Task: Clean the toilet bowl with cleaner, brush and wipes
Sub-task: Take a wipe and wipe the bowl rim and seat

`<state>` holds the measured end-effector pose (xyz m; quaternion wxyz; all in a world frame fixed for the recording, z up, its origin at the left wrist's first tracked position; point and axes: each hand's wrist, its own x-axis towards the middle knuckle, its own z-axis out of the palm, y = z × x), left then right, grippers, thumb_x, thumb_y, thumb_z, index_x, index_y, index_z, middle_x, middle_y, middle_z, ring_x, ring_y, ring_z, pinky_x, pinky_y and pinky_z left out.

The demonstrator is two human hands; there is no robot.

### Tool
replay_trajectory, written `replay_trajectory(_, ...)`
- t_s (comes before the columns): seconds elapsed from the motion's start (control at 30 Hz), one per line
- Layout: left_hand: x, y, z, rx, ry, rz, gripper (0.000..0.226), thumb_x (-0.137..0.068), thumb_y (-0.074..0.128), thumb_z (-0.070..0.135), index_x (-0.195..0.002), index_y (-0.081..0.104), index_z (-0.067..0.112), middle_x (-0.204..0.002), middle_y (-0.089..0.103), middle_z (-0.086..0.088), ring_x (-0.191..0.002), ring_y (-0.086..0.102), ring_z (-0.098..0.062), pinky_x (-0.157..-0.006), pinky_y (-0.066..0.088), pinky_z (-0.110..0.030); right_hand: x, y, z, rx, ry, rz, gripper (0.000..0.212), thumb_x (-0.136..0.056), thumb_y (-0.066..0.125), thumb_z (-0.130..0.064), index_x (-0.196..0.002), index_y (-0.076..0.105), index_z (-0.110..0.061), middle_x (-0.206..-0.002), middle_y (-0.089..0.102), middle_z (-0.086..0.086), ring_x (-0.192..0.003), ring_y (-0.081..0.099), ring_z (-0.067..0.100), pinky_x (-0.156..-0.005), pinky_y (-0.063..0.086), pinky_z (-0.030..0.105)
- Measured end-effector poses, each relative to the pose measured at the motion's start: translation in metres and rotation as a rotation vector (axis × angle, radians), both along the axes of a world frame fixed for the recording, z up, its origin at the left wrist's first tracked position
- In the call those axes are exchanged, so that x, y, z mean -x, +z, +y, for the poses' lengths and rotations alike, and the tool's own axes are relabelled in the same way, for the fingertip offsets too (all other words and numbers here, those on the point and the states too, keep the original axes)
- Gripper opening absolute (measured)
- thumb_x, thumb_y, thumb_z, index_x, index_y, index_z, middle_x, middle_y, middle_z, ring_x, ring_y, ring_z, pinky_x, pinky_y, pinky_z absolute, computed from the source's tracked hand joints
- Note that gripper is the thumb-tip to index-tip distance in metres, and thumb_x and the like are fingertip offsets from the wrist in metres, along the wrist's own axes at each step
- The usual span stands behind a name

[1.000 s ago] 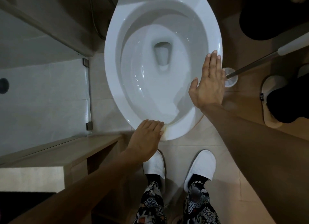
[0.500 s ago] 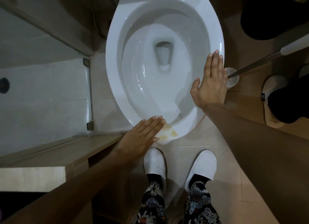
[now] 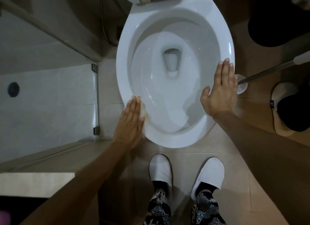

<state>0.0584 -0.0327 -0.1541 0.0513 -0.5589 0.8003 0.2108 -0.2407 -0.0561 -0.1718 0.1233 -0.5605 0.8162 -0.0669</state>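
Step in hand: wiping the rim. Left hand [image 3: 130, 122], lower left of toilet bowl [image 3: 225, 38], fingers straight, pressing yellowed wipe [image 3: 142, 109] flat. Right hand [image 3: 219, 93], fingers straight, braced on right rim. Brush [image 3: 261, 73] parked frame right. Next, likely: slide wipe further along the rim.

Both arms reach forward and down, the left hand [image 3: 130, 122] flat with fingers straight and together, the right hand [image 3: 219, 92] flat too, its thumb spread wide.
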Motion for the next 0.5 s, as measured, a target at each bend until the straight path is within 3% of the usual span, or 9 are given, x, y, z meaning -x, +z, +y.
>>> replay_trajectory(0.3,0.0,0.002,0.012,0.003,-0.003,0.112,0.058,-0.101,0.017,0.031,-0.15,-0.004,0.009,-0.158,-0.011,-0.003,-0.146,-0.01,-0.013,-0.118,-0.005,-0.025,0.0,0.0,0.0,0.001,0.003,0.006,0.078,-0.089,0.045,-0.025,-0.153,0.005,-0.005,-0.162,0.0,0.01,-0.149,0.001,0.024,-0.119,0.015,0.048)
replay_trajectory(0.4,-0.003,-0.002,-0.01,0.013,-0.007,0.108,0.058,-0.101,0.016,0.032,-0.15,-0.002,0.007,-0.159,-0.008,-0.006,-0.147,-0.009,-0.016,-0.12,-0.001,-0.031,0.0,-0.001,0.0,0.008,0.001,0.004,0.078,-0.089,0.046,-0.024,-0.153,0.006,-0.005,-0.162,0.001,0.01,-0.149,0.001,0.024,-0.119,0.015,0.047)
replay_trajectory(0.5,-0.001,-0.008,-0.058,0.046,0.054,0.114,0.056,-0.102,0.022,0.026,-0.15,0.003,0.004,-0.159,-0.002,-0.009,-0.146,-0.008,-0.014,-0.118,-0.005,-0.026,0.0,-0.003,0.0,0.017,-0.002,0.003,0.078,-0.088,0.045,-0.024,-0.153,0.006,-0.005,-0.162,0.001,0.01,-0.149,0.002,0.023,-0.119,0.016,0.048)
